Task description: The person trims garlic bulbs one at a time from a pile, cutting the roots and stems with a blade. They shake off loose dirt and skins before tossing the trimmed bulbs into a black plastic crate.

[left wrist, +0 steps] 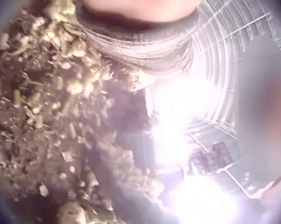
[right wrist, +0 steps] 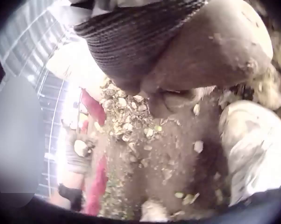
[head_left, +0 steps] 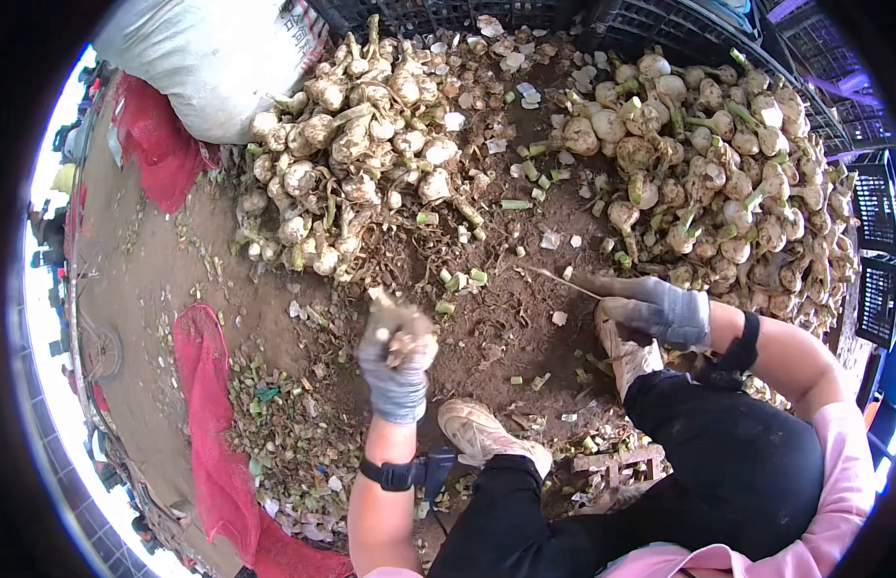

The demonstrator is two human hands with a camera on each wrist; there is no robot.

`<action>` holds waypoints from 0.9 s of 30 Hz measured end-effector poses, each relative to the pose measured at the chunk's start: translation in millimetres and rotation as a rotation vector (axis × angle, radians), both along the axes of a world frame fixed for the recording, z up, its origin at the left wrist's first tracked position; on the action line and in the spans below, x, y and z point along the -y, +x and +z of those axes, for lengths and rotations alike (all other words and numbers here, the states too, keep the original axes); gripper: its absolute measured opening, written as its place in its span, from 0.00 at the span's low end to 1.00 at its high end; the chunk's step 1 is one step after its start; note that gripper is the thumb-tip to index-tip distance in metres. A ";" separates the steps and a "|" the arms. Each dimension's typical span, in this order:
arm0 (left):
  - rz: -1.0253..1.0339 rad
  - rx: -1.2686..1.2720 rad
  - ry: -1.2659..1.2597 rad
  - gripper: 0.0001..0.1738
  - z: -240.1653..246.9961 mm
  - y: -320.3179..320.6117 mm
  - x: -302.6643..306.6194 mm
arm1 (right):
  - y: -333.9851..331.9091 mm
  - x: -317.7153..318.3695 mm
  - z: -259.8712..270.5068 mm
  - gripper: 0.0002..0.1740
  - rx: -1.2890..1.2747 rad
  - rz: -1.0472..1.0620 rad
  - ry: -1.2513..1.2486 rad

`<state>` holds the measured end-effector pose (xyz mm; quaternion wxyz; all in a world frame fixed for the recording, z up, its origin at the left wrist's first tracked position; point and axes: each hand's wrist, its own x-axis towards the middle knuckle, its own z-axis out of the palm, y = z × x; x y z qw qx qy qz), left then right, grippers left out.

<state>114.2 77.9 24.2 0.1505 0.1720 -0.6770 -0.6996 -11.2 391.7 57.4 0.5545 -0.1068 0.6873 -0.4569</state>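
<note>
On my remote feed, a gloved left hand (head_left: 395,374) grips a garlic bulb (right wrist: 81,148), its exact finger hold blurred; the right hand (head_left: 660,310), fingers curled, holds a thin tool (head_left: 566,282) pointing out to its left. I judge the tool could jab the left glove if the rounded bulb rolled. Beyond each hand rise garlic heaps, left (head_left: 358,144) and right (head_left: 715,178).

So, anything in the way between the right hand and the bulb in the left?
Nothing visible. The head view shows a gap over scrap-strewn ground between the right hand, with its thin tool, and that bulb; only the left hand's own fingers partly cover it.
</note>
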 end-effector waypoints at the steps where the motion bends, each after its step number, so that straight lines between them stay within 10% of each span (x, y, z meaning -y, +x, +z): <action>1: -0.139 0.010 -0.174 0.07 -11.5 -7.8 -4.0 | -4.3 14.8 12.9 0.33 -0.013 0.042 -0.086; 5: -0.886 0.333 -1.202 0.08 -72.7 -36.5 -9.0 | -9.8 34.7 -18.3 0.33 0.136 0.017 -0.099; 12: -1.341 0.504 -1.258 0.26 -110.1 -41.2 -20.3 | -12.5 63.6 -95.2 0.33 0.125 0.227 0.072; 23: -1.225 0.400 -1.130 0.22 -113.2 -34.3 -7.1 | -10.5 98.9 -143.8 0.32 -0.061 0.428 0.076; 25: -0.803 0.432 -0.766 0.15 -113.7 -22.8 10.5 | -15.3 97.1 -131.5 0.32 -0.106 0.605 0.301; 27: -0.214 0.465 0.619 0.08 -137.9 1.0 40.4 | -7.1 75.7 -151.9 0.32 -0.172 0.551 0.089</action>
